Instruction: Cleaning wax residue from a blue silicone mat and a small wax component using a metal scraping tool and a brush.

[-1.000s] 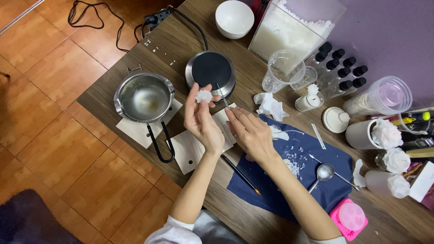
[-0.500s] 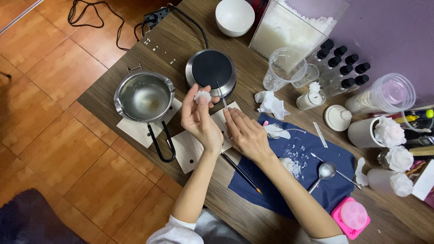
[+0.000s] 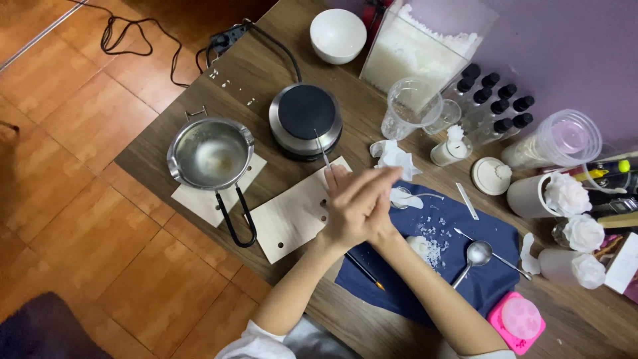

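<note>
left hand [image 3: 349, 216]: lies over the right hand, fingers stretched nearly flat and close together, pressed palm to palm; what sits between the palms is hidden.
right hand [image 3: 377, 214]: mostly covered by the left hand; its fingers [image 3: 372, 187] point up-left, straight and together. i cannot tell whether it holds anything.
where the hands are: above the left edge of the blue cloth [image 3: 465, 279], just over the pale wooden board [image 3: 289, 216].
thin stick [image 3: 323, 150]: rises from behind the fingertips toward the round black hotplate [image 3: 306, 119], beyond the cloth.
steel pouring pot [image 3: 211, 154]: well left of the cloth, on a paper sheet, black handle pointing toward the person.
on the cloth: white flakes [image 3: 435, 246], a metal spoon [image 3: 473, 256], a pencil [image 3: 364, 271] at its left edge.
right of the cloth: pink round mould [image 3: 517, 322]; white flower shapes [image 3: 569, 194] on cups.
beyond the cloth: crumpled white tissue [image 3: 395, 158], clear measuring cup [image 3: 412, 106], white bowl [image 3: 337, 34], dark-capped small bottles [image 3: 495, 100].
</note>
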